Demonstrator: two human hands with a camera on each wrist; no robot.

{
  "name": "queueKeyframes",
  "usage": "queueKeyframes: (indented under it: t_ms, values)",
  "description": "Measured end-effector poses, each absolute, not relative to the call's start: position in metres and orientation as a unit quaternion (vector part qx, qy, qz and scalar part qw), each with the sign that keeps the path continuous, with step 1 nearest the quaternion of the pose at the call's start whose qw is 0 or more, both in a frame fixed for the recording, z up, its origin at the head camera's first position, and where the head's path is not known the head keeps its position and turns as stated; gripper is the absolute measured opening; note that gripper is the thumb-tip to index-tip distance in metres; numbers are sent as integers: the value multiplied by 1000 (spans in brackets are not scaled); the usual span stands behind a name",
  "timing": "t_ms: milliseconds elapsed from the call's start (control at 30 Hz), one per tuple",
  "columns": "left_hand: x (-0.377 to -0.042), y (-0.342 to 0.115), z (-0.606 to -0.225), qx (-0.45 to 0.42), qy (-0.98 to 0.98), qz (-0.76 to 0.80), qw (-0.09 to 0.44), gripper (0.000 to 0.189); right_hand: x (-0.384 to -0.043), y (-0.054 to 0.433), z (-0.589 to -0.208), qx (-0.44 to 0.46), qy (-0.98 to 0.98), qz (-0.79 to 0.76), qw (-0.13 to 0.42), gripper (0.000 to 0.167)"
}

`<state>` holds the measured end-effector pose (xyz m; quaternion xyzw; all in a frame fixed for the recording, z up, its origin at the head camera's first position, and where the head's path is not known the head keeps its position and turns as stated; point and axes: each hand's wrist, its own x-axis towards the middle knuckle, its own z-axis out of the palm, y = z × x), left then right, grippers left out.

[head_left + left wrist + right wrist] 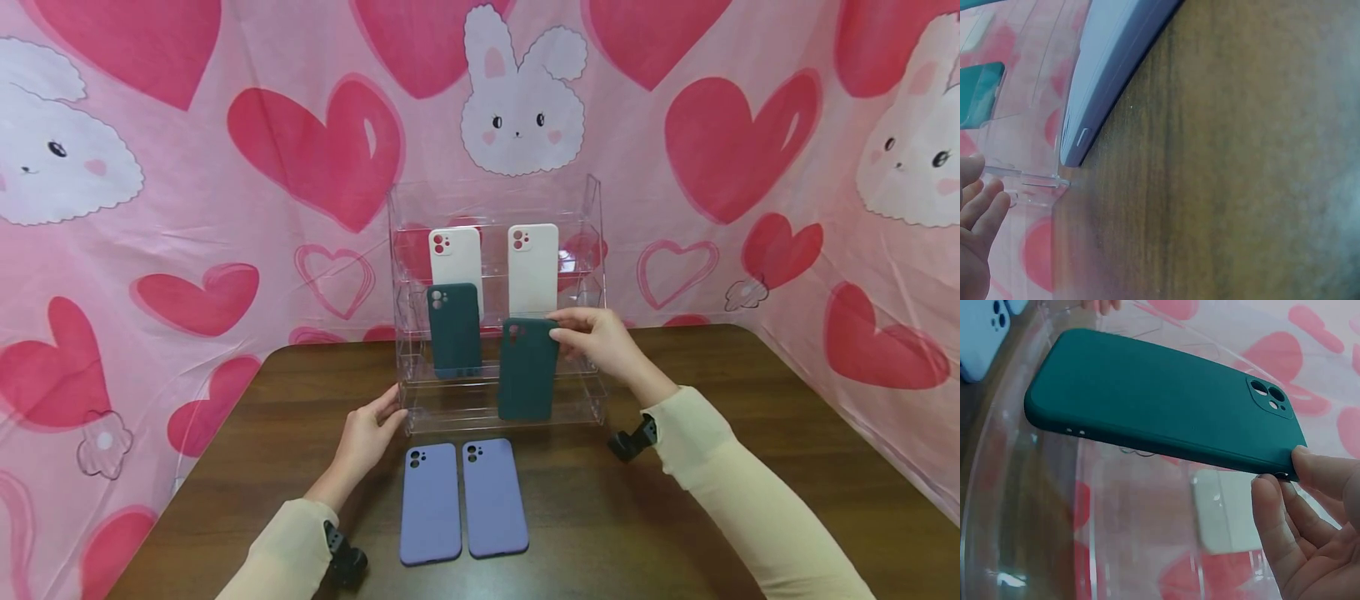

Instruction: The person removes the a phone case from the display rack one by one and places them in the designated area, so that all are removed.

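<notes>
My right hand pinches a dark green phone case by its upper right corner. That case is upright in front of a clear tiered display rack, its camera cutouts at the top. Thumb and fingers of my left hand hold the rack's lower left edge; the left wrist view shows them at the clear plastic. A second green phone case stands in the rack on the left. Behind and above are two white phone cases, one on the left and one on the right.
Two purple phone cases, a left one and a right one, lie side by side on the brown wooden table before the rack. A pink cloth with hearts and rabbits hangs behind the table.
</notes>
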<state>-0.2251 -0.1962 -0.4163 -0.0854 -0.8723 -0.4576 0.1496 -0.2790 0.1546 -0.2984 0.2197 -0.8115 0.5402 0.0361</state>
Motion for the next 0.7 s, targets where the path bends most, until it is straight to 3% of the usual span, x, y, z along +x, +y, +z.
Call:
queueKeyframes:
  t_ms: [700]
  values:
    - [-226, -196, -417, -83, -872, -455, 160, 50, -262, 177, -337, 219, -824, 517, -73, 35]
